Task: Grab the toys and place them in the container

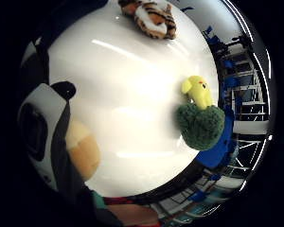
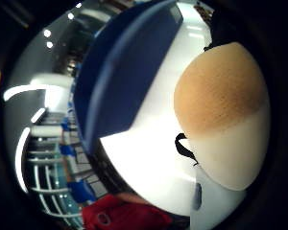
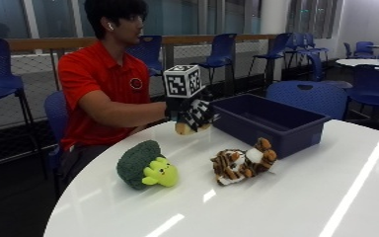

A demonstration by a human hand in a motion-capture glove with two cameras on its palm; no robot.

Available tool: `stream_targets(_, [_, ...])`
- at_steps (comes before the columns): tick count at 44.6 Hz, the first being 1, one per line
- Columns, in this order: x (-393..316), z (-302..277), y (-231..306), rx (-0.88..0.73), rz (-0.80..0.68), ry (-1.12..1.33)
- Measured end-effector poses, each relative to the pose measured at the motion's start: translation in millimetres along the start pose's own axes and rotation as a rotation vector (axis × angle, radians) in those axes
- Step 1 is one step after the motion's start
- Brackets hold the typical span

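The gloved right hand (image 3: 193, 114) holds a tan-and-white toy (image 3: 185, 129) in its grip just beside the blue container (image 3: 268, 123), apparently positioned for dropping it in.

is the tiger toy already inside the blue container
No, in the outside view the tiger toy lies on the white table just in front of the blue container, outside its wall.
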State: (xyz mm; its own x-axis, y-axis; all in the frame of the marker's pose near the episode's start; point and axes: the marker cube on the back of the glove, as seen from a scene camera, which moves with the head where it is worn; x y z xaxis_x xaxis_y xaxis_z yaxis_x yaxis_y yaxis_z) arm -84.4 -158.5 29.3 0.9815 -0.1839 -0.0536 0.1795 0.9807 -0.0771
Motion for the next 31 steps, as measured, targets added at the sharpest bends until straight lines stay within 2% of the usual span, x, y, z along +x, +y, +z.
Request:
stream_targets(10, [-25.4, -67.4, -51.5, 0.047, -0.054, -0.008])
stream_targets(24, [-120.9, -134.5, -134.3, 0.049, -0.202, 0.044])
stream_targets(31, [-170.1, -138.9, -159.1, 0.042, -0.137, 0.080])
